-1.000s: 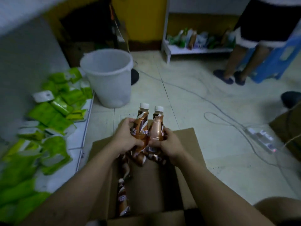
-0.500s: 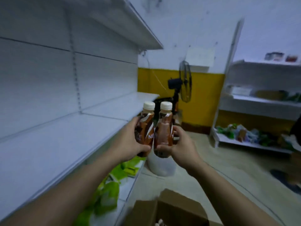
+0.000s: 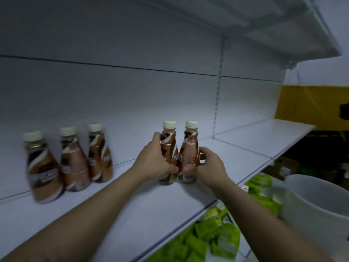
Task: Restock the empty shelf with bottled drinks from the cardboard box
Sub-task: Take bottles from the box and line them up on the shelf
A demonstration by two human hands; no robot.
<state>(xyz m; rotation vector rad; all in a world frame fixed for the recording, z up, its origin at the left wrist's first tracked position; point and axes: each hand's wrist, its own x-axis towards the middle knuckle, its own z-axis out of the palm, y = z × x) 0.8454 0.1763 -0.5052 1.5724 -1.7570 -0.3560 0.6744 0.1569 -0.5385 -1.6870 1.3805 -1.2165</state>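
Observation:
Two brown coffee bottles with cream caps stand upright side by side on the white shelf (image 3: pixel 143 210). My left hand (image 3: pixel 154 160) is wrapped around the left bottle (image 3: pixel 170 146). My right hand (image 3: pixel 209 165) grips the right bottle (image 3: pixel 189 154) from its right side. Both bottle bases look to be touching the shelf board. Three more of the same bottles (image 3: pixel 75 159) stand in a row further left on the shelf, near the back panel. The cardboard box is out of view.
Another white shelf board (image 3: pixel 264 21) hangs overhead. Below the shelf lie several green packets (image 3: pixel 217 235) on a lower board. A white plastic bucket (image 3: pixel 317 201) stands at the lower right. A yellow wall (image 3: pixel 309 104) shows at the right.
My view swung from the box on the floor up to the shelf. Both hands carried the two bottles up and left and brought them down onto the shelf board beside the standing row.

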